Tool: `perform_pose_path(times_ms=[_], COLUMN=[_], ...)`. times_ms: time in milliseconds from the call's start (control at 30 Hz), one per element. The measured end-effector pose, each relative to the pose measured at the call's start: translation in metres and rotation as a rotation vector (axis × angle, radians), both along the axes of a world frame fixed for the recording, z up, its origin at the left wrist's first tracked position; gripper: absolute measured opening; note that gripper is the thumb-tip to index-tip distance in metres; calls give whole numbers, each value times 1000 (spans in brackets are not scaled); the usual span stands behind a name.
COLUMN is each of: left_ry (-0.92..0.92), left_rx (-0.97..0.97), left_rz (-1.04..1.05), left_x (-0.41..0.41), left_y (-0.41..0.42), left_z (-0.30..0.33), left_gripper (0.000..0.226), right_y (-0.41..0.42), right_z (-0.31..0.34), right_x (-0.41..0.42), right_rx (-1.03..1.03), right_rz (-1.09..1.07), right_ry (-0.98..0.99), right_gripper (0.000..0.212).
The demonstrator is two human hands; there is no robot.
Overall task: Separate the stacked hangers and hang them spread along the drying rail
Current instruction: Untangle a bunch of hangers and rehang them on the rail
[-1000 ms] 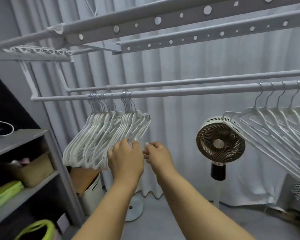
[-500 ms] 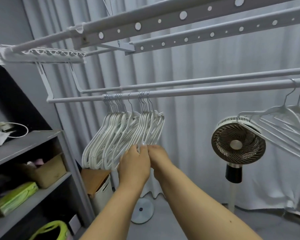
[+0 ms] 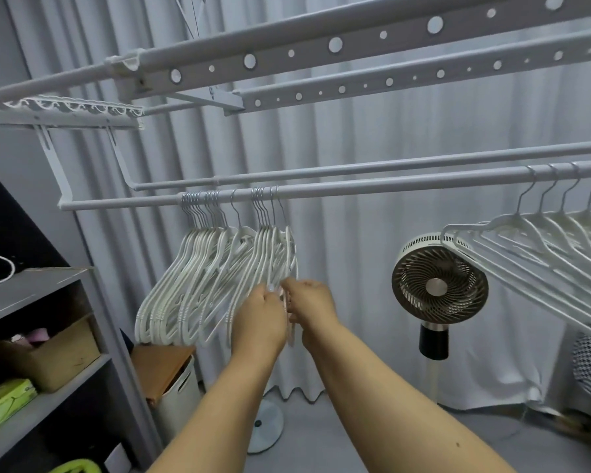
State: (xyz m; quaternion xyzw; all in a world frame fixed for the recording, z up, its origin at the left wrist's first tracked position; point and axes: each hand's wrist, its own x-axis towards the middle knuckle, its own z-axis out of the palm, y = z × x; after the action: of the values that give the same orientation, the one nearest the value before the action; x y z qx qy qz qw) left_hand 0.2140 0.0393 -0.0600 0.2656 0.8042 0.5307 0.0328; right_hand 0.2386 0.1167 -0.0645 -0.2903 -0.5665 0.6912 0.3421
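Observation:
A tight bunch of white hangers hangs by metal hooks from the grey drying rail, left of centre. My left hand and my right hand meet at the lower right end of that bunch. The fingers of both pinch the bottom of the rightmost hangers, which hang slightly apart from the rest. Further right on the same rail, several white hangers hang spaced out.
A brown-and-white standing fan stands behind the rail at right. A grey shelf unit with boxes fills the left. A white bin sits under the hanger bunch. Perforated rack bars run overhead. Grey curtains hang behind.
Both hands closed in on the bottom of the rightmost hangers and now pinch them. The view swung right, bringing the spaced-out hangers back into frame.

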Motion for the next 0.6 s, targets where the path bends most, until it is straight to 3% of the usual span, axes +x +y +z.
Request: perform_pose_path(times_ms=[233,400,600], left_ry=[21,40,63], left_rx=[77,76,86], left_rz=[-19,-72,-135], left_x=[26,54,95], left_y=[17,33,55], left_z=[3,5,6], left_gripper=[34,32,36], right_y=[14,32,57], right_z=[7,5,5], right_x=[42,73,119], right_rx=[-16,-45,-59], right_rz=[-73,-117,-236], right_ry=[59,96,136], right_gripper=[10,37,36])
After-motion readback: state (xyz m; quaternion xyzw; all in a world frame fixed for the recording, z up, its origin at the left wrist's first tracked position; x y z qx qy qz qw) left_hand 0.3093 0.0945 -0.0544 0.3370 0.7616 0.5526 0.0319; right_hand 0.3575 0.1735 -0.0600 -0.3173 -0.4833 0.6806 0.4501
